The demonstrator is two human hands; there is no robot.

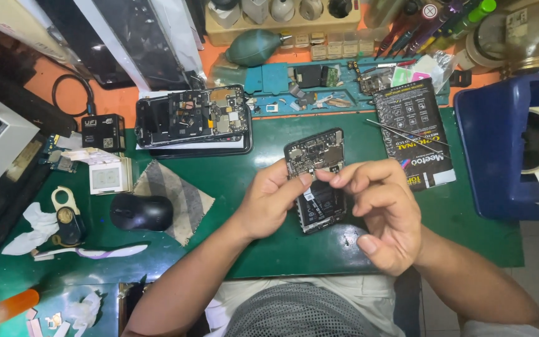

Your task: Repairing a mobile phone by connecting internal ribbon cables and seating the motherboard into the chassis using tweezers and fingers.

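On the green rubber work mat (232, 181), a black computer mouse (141, 212) lies at its left; mid-mat the left hand (269, 200) grips an opened black smartphone with bare circuit board (315, 163), the right hand (385, 212) fingertips pinched together on its board

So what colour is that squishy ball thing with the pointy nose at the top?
The rubber air blower is dark teal green, seen best in the head view.

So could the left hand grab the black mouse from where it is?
Probably yes: the mouse lies on the green mat beside the left hand with nothing between them, but that hand is holding the opened phone now.
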